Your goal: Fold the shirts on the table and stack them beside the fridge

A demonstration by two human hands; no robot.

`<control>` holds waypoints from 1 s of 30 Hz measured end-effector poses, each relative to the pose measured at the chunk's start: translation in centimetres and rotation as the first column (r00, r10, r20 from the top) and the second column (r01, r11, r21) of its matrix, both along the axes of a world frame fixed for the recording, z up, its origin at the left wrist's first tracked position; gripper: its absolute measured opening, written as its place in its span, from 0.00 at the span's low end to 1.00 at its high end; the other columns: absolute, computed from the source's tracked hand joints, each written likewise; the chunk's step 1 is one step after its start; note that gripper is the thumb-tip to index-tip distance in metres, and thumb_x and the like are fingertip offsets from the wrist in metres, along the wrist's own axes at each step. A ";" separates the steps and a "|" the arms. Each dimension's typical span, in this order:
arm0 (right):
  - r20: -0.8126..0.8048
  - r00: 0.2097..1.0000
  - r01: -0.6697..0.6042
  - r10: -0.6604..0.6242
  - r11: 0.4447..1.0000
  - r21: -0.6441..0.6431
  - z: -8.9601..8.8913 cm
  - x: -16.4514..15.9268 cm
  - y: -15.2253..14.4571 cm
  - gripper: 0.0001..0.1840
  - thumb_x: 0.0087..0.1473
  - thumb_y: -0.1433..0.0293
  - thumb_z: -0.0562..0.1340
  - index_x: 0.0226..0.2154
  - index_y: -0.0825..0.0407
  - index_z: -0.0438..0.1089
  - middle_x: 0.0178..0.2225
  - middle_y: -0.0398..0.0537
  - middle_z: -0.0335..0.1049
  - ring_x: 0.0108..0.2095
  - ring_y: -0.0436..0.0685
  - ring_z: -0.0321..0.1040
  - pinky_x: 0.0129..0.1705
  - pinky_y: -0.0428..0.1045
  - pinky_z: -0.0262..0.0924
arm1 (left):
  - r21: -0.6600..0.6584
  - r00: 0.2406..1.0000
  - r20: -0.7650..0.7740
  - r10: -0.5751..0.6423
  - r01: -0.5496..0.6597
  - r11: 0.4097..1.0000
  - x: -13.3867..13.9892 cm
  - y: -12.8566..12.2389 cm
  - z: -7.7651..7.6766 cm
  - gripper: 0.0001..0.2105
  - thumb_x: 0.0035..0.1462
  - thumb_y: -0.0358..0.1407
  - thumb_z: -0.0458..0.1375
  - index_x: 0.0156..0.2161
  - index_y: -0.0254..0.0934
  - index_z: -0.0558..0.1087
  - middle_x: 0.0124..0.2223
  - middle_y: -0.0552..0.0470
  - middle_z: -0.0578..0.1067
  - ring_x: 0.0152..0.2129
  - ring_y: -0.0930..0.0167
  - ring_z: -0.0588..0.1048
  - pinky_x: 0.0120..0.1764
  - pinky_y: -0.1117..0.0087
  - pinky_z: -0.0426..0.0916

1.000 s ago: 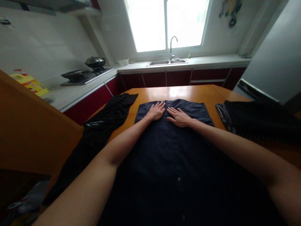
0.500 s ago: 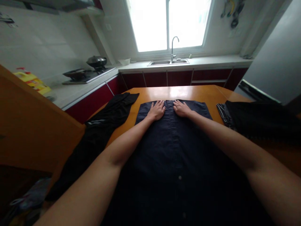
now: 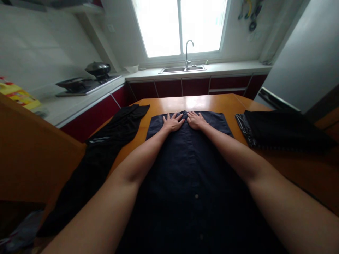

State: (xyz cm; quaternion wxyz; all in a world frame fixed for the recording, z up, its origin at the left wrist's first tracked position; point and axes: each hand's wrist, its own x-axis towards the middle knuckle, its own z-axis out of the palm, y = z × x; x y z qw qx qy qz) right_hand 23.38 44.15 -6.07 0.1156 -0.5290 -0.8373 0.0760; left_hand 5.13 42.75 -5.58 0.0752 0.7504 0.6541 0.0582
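A dark navy buttoned shirt (image 3: 182, 165) lies spread on the wooden table (image 3: 169, 104), its far edge toward the window. My left hand (image 3: 173, 122) rests flat on the cloth near that edge, fingers spread, just left of the button strip. Right of the strip, my right hand (image 3: 195, 120) presses down palm first with its fingers stretched out. Two pale buttons show lower on the front. The near part of the shirt is too dark to make out well.
Black clothing (image 3: 113, 134) with grey stripes lies along the table's left side. Folded dark clothes (image 3: 280, 128) sit at the right. Beyond are a sink (image 3: 182, 69), a stove with a lidded pan (image 3: 97, 68), a yellow jug (image 3: 19, 96) and a fridge (image 3: 299, 53).
The fingers of my left hand have spread wider, and my right hand has slid slightly closer to the button strip. The view has turned a little to the right.
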 end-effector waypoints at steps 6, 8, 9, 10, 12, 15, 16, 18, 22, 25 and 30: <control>-0.082 0.990 0.128 -0.112 0.969 0.212 0.7 0.5 -4.5 0.31 0.68 0.64 0.42 0.66 0.62 0.57 0.71 0.62 0.47 0.72 0.64 0.39 0.70 0.65 0.34 | 0.008 1.000 -0.004 -0.014 0.014 1.000 0.2 -0.1 0.3 0.35 0.62 0.65 0.38 0.70 0.60 0.51 0.74 0.55 0.46 0.69 0.39 0.39 0.61 0.29 0.33; -0.041 0.998 -0.036 0.043 0.985 0.168 0.3 2.1 -6.5 0.32 0.68 0.60 0.45 0.68 0.57 0.54 0.72 0.58 0.45 0.72 0.64 0.38 0.69 0.65 0.36 | 0.017 1.000 -0.002 -0.015 0.015 1.000 0.2 -0.1 0.2 0.35 0.62 0.65 0.39 0.70 0.60 0.51 0.74 0.54 0.47 0.69 0.38 0.39 0.61 0.29 0.33; -0.016 0.989 -0.141 0.144 0.982 0.127 0.1 3.1 -7.2 0.33 0.68 0.58 0.45 0.70 0.55 0.52 0.72 0.56 0.42 0.72 0.63 0.37 0.70 0.65 0.36 | 0.023 1.000 0.002 -0.017 0.017 1.000 0.2 -0.1 0.2 0.34 0.62 0.65 0.39 0.70 0.60 0.52 0.74 0.54 0.47 0.69 0.38 0.39 0.61 0.28 0.33; 0.004 0.970 -0.241 0.242 0.966 0.088 -0.1 4.4 -7.6 0.34 0.68 0.55 0.45 0.71 0.52 0.49 0.73 0.53 0.40 0.72 0.62 0.35 0.70 0.64 0.35 | 0.027 1.000 0.008 -0.022 0.021 0.999 0.2 -0.1 0.1 0.34 0.62 0.65 0.39 0.70 0.60 0.52 0.74 0.54 0.47 0.69 0.38 0.39 0.61 0.28 0.33; 0.035 0.941 -0.336 0.335 0.942 0.016 -0.4 7.1 -7.1 0.36 0.68 0.52 0.44 0.72 0.49 0.46 0.73 0.49 0.36 0.73 0.61 0.33 0.70 0.64 0.32 | 0.030 1.000 0.016 -0.026 0.026 0.999 0.2 -0.1 0.1 0.34 0.62 0.65 0.39 0.70 0.60 0.52 0.74 0.55 0.47 0.69 0.39 0.39 0.61 0.28 0.33; 0.087 0.983 -0.156 0.162 0.985 -0.066 -0.3 10.8 -3.9 0.36 0.69 0.52 0.43 0.72 0.52 0.46 0.73 0.51 0.37 0.73 0.60 0.34 0.70 0.62 0.31 | 0.024 1.000 0.017 -0.023 0.022 0.999 0.3 0.0 0.1 0.34 0.62 0.65 0.39 0.70 0.59 0.52 0.74 0.55 0.47 0.69 0.39 0.38 0.61 0.28 0.32; 0.100 0.993 -0.055 0.062 0.996 -0.072 -0.2 11.8 -2.6 0.35 0.70 0.54 0.43 0.71 0.54 0.46 0.73 0.52 0.37 0.72 0.59 0.34 0.70 0.60 0.31 | 0.021 1.000 0.017 -0.021 0.020 1.000 0.3 -0.1 0.1 0.35 0.62 0.65 0.38 0.70 0.59 0.52 0.74 0.55 0.47 0.69 0.39 0.38 0.61 0.28 0.32; 0.106 0.991 0.086 -0.079 0.994 -0.062 0.1 13.0 -0.3 0.35 0.71 0.57 0.42 0.71 0.60 0.46 0.73 0.59 0.38 0.72 0.60 0.36 0.70 0.61 0.32 | 0.018 1.000 0.017 -0.019 0.019 1.000 0.3 -0.1 0.2 0.35 0.62 0.65 0.38 0.70 0.59 0.52 0.74 0.55 0.47 0.69 0.40 0.38 0.61 0.29 0.32; 0.076 0.969 0.233 -0.233 0.972 0.016 0.8 12.1 1.1 0.36 0.71 0.59 0.41 0.69 0.71 0.46 0.71 0.73 0.38 0.72 0.67 0.36 0.68 0.68 0.29 | 0.026 1.000 0.025 -0.018 0.017 1.000 0.3 -0.2 0.1 0.35 0.62 0.65 0.39 0.70 0.59 0.52 0.74 0.57 0.48 0.69 0.40 0.39 0.62 0.30 0.33; 0.038 0.975 0.217 -0.221 0.972 0.087 1.1 8.2 -0.4 0.35 0.70 0.60 0.41 0.69 0.68 0.46 0.72 0.68 0.36 0.72 0.66 0.34 0.69 0.67 0.28 | 0.032 1.000 0.028 -0.013 0.013 0.999 0.3 -0.2 -0.1 0.34 0.63 0.63 0.40 0.70 0.59 0.52 0.74 0.57 0.48 0.69 0.41 0.39 0.62 0.29 0.34; 0.006 0.987 -0.160 0.160 0.986 0.054 0.7 0.6 -4.6 0.34 0.68 0.58 0.44 0.71 0.56 0.47 0.73 0.54 0.39 0.73 0.61 0.34 0.70 0.63 0.32 | 0.060 0.998 0.055 -0.041 0.038 0.997 0.4 -0.2 0.1 0.27 0.70 0.47 0.38 0.71 0.51 0.53 0.73 0.53 0.52 0.70 0.51 0.46 0.64 0.34 0.39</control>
